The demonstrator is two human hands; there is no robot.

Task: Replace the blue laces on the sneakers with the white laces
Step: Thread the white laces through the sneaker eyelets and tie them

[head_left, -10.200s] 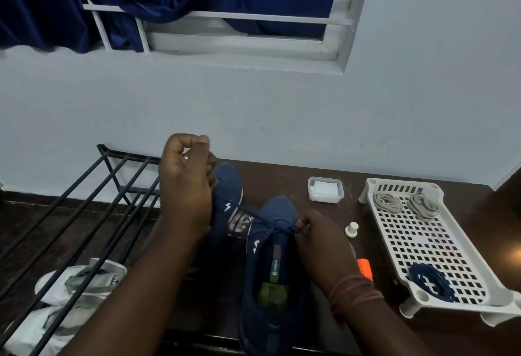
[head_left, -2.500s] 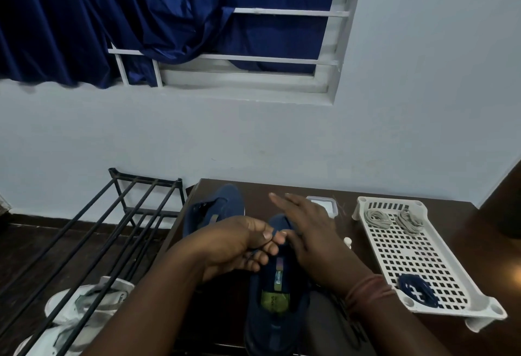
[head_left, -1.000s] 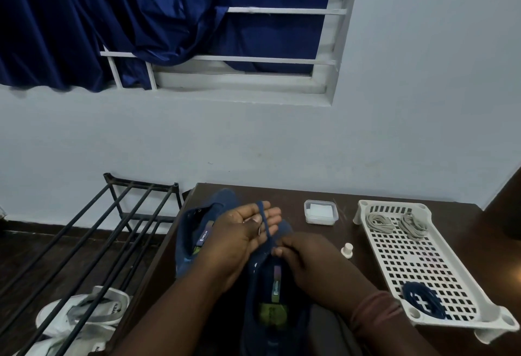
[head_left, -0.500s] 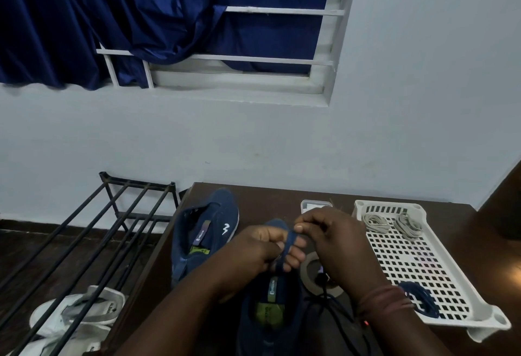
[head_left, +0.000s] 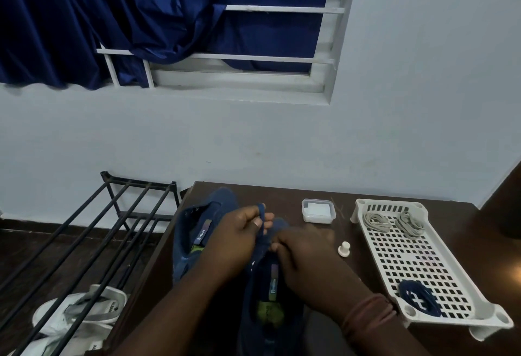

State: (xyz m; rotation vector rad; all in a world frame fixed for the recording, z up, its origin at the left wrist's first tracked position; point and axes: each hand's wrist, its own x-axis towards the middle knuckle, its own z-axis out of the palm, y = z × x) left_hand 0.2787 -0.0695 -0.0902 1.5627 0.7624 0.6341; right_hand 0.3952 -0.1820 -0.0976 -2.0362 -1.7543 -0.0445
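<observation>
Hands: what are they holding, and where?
Both hold the blue lace: left hand pinches its looped top, right hand grips it lower down.

Table (head_left: pixel 352 195): dark wood, smooth, faintly glossy.
Tray (head_left: pixel 439 274): white perforated plastic, matt.
Sneakers (head_left: pixel 208 214): blue woven cloth, matt.
Blue lace (head_left: pixel 262 219): flat cloth, pinched by the left hand (head_left: pixel 234 240).
White laces (head_left: pixel 376 220): coiled cloth, far end of tray.
Rack (head_left: pixel 112 231): black painted metal bars, left.
Curtain (head_left: pixel 112 17): blue cloth with sheen.
Box (head_left: pixel 318 211): clear plastic.
</observation>
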